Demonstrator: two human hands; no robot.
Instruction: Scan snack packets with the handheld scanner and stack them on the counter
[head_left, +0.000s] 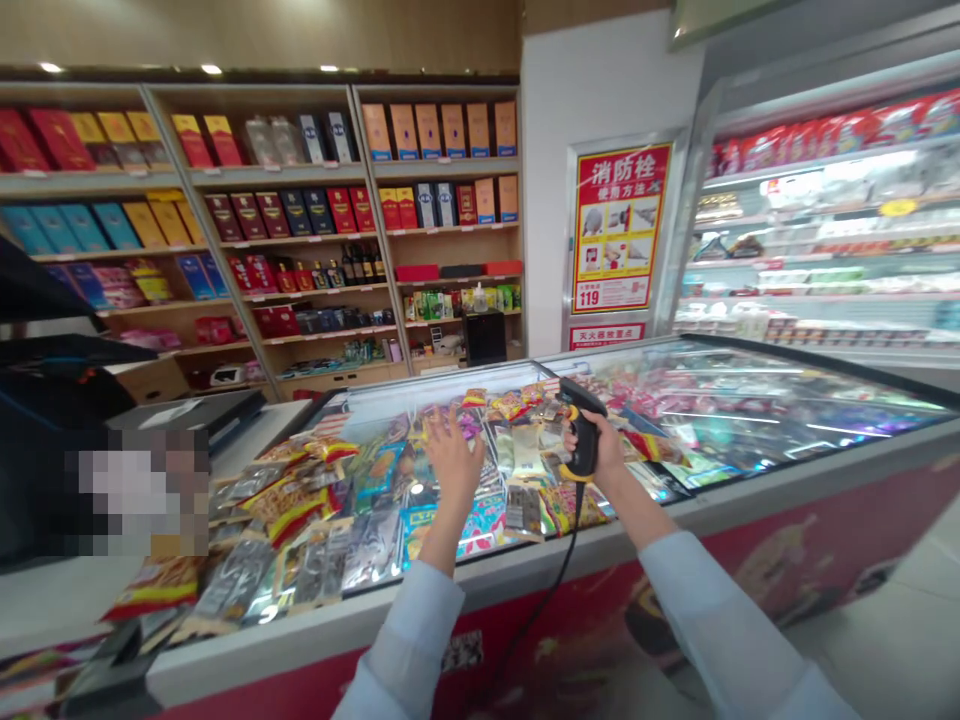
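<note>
You are in a shop. Far past your hands are shelves full of boxes and bottles. A long freezer with a glass top stands right in front of you, and a pile of snack packets covers the part under and to the left of your hands.

Your left hand is wide open, with the fingers spread. It holds nothing. It is over the packets, but I cannot tell if it touches them.

Your right hand is closed around the grip of a black and yellow scanner. The scanner looks light and hard, so the grip is a good place to hold it.

The packets look light, soft and slippery. Pinch one by its edge.

The scanner's cord hangs down in front of the freezer, near your arms.
</note>
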